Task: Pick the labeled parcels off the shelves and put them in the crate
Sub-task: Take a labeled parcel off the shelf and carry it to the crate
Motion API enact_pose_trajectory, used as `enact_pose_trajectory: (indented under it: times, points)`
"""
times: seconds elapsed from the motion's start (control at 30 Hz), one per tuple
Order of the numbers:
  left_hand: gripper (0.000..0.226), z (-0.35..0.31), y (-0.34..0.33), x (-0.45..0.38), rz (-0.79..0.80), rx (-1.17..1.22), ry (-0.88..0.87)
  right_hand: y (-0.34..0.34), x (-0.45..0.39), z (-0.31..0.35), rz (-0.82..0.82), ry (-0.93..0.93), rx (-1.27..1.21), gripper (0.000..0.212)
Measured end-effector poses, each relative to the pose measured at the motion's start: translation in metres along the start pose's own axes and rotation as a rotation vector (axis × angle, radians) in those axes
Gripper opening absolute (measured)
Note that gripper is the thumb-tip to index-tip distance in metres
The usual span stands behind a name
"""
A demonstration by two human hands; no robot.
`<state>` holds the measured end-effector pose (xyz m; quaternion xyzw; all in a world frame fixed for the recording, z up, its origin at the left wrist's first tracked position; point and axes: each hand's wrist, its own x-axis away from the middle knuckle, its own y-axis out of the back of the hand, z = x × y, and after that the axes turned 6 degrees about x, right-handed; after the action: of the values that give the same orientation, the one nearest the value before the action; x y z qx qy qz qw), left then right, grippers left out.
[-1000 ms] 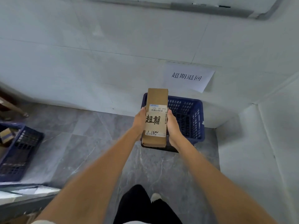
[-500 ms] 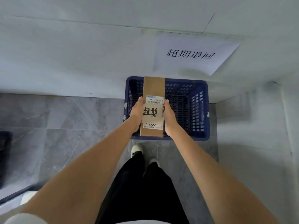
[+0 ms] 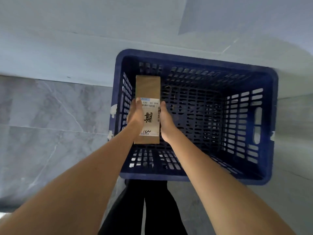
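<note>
- Right, both arms reach forward and down, and the parcel (image 3: 147,89) sits between the two hands, inside the outline of the crate (image 3: 274,106).
- Left hand (image 3: 136,114) grips the parcel's left long edge, fingers wrapped along the side and partly covering the label (image 3: 150,116).
- Right hand (image 3: 165,118) grips the opposite long edge, its palm flat against the side of the box and the thumb lying up beside the label.
- Parcel is a long, narrow brown cardboard box, lying lengthwise away from the person, label side up.
- Label is white, stuck over the nearer half of the box; it shows a barcode, the printed figures "530 D5 094" and a large black handwritten character.
- Parcel lies over the left part of the crate, just beside the left wall; whether it touches the bottom I cannot tell.
- Crate is dark blue plastic with slotted walls and a slotted bottom, seen from straight above, and it has handle openings in the right wall.
- Crate stands on the floor (image 3: 50,133), with its far side near the pale wall (image 3: 84,39).
- Floor is grey tile with light marbled veins.
- Down at the lower edge, the person's legs in black trousers (image 3: 144,209) show between the forearms, just short of the crate's near rim.
- Small white marks show on the outside of the crate's left rim.
</note>
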<state>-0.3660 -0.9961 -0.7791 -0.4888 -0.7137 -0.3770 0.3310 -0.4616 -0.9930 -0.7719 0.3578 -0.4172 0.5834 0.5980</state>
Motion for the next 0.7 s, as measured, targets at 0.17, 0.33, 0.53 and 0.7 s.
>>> enact_pose_trajectory:
  times: [0.17, 0.33, 0.53, 0.7]
  points:
    - [0.079, 0.009, 0.000, -0.045, 0.015, 0.104, 0.118, -0.016, -0.038, -0.012, -0.016, 0.026, 0.023, 0.043]
    - [0.053, -0.005, -0.008, -0.052, -0.026, -0.099, -0.012, -0.018, -0.055, -0.014, 0.011, 0.153, 0.064, 0.058]
    - [0.057, 0.006, -0.012, -0.035, -0.067, -0.215, -0.213, -0.018, -0.066, -0.020, 0.030, 0.151, 0.088, 0.057]
    - [0.060, 0.004, -0.007, -0.006, -0.040, -0.285, -0.291, -0.004, -0.040, -0.010, -0.033, 0.118, 0.245, 0.053]
